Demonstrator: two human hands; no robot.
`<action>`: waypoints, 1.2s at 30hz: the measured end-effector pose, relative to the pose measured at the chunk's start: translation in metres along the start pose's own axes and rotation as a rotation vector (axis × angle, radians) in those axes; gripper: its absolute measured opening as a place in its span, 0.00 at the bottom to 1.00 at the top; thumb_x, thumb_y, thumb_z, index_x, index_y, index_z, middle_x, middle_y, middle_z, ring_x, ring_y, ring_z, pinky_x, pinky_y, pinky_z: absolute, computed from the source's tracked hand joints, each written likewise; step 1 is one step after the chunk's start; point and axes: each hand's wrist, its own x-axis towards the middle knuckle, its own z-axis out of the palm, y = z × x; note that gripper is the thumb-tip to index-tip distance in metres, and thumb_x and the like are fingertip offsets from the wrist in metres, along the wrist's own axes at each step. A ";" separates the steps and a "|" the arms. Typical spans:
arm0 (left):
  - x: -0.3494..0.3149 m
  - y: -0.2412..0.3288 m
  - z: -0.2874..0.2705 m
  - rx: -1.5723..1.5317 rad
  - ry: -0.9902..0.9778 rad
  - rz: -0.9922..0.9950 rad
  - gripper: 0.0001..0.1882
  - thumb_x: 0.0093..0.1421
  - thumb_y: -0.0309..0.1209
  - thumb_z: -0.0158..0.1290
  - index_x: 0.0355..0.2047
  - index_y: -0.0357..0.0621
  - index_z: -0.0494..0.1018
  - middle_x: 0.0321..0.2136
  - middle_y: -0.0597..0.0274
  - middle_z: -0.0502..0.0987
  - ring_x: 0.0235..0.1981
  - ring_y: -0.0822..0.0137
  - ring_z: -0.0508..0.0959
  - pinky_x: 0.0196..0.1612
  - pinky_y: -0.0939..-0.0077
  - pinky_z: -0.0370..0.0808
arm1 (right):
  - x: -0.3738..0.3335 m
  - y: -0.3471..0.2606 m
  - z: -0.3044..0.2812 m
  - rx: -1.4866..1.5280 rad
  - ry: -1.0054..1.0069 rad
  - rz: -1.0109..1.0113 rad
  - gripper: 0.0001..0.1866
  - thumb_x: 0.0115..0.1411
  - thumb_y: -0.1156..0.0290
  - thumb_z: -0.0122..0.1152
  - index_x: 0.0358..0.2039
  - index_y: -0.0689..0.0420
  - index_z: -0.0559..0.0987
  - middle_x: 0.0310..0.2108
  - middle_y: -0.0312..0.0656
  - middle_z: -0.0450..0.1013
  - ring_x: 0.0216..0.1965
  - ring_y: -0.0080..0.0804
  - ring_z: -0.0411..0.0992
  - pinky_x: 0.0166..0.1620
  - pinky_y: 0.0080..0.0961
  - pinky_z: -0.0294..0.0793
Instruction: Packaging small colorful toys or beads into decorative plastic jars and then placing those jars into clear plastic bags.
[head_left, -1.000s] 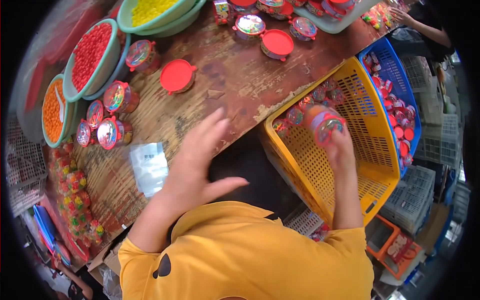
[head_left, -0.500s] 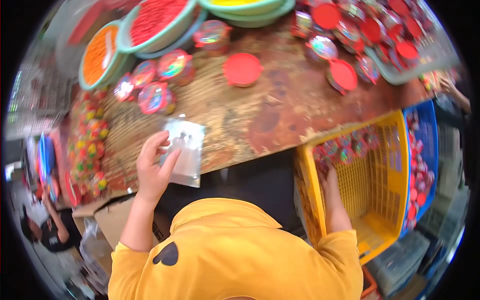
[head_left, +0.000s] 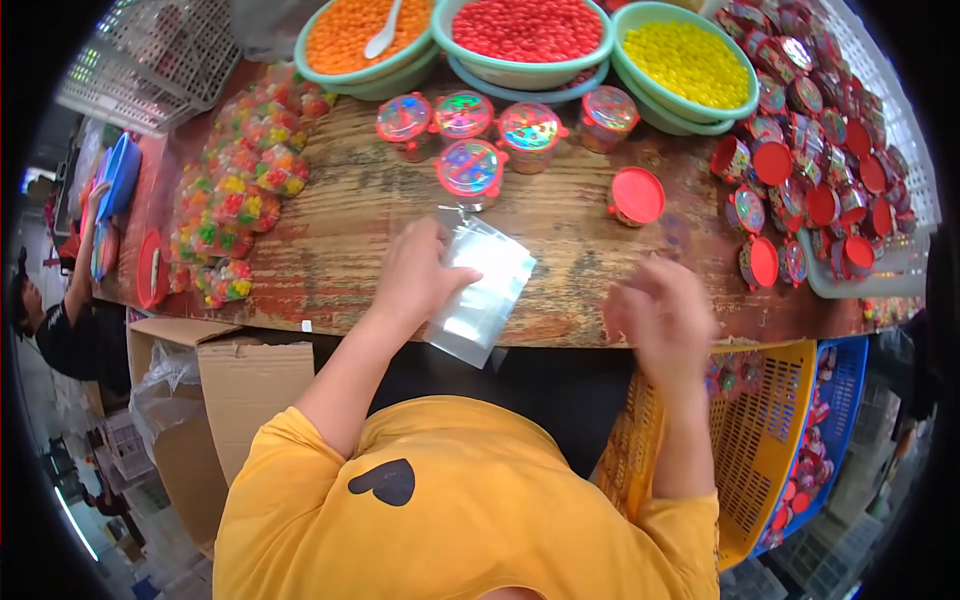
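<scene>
My left hand [head_left: 418, 278] is at the left edge of a small stack of clear plastic bags [head_left: 485, 295], thumb laid over the bags and fingers curled by their top corner. The bags lie on the wooden table and overhang its front edge. Over the table's front edge to the right is my right hand [head_left: 662, 318], its fingers smeared by motion; whether it holds anything is not visible. Beyond it a small tub with a red lid [head_left: 638, 195] sits alone. Several tubs with shiny lids [head_left: 470, 168] are grouped beyond the bags.
Bowls of orange [head_left: 355, 45], red [head_left: 525, 35] and yellow beads [head_left: 688, 65] line the back. Bagged colourful sweets [head_left: 245, 205] lie left; tubs heap up right beside a white basket [head_left: 890, 285]. A yellow crate [head_left: 790, 450] and a cardboard box [head_left: 255, 390] stand below the table; a co-worker [head_left: 60, 305] is far left.
My right hand has come up out of the yellow crate to the table's front edge. My left thumb now lies over the bags. The whole view has turned and shifted.
</scene>
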 end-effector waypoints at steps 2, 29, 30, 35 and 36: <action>0.008 -0.004 -0.001 0.009 -0.051 -0.009 0.31 0.40 0.38 0.75 0.40 0.34 0.74 0.33 0.54 0.76 0.37 0.57 0.77 0.42 0.65 0.75 | 0.053 -0.035 0.057 -0.111 -0.133 -0.253 0.27 0.48 0.72 0.74 0.50 0.57 0.78 0.52 0.49 0.75 0.50 0.52 0.73 0.52 0.42 0.73; 0.019 -0.052 -0.005 -0.888 0.033 -0.075 0.22 0.55 0.17 0.62 0.50 0.38 0.70 0.34 0.64 0.74 0.34 0.77 0.77 0.40 0.83 0.77 | -0.015 0.002 0.075 0.175 0.144 0.467 0.51 0.38 0.75 0.83 0.60 0.59 0.60 0.54 0.44 0.67 0.53 0.32 0.69 0.58 0.29 0.70; 0.019 -0.053 -0.006 -0.773 0.007 -0.052 0.14 0.57 0.17 0.60 0.43 0.37 0.73 0.33 0.65 0.75 0.33 0.77 0.77 0.38 0.83 0.77 | -0.013 -0.001 0.070 0.202 0.102 0.487 0.50 0.38 0.77 0.82 0.60 0.59 0.61 0.53 0.43 0.68 0.52 0.32 0.70 0.58 0.29 0.70; 0.024 -0.046 -0.022 0.334 0.462 0.644 0.06 0.61 0.19 0.58 0.26 0.40 0.78 0.29 0.69 0.76 0.28 0.77 0.77 0.34 0.84 0.76 | -0.023 -0.002 0.053 0.520 -0.007 0.436 0.46 0.40 0.79 0.79 0.59 0.59 0.62 0.54 0.44 0.66 0.54 0.33 0.70 0.57 0.30 0.71; 0.024 -0.049 -0.025 0.299 0.423 0.620 0.03 0.58 0.23 0.61 0.28 0.41 0.79 0.27 0.67 0.78 0.28 0.75 0.78 0.33 0.79 0.75 | -0.024 -0.008 0.051 0.678 -0.019 0.481 0.45 0.41 0.81 0.77 0.59 0.59 0.62 0.54 0.44 0.67 0.54 0.32 0.70 0.56 0.30 0.72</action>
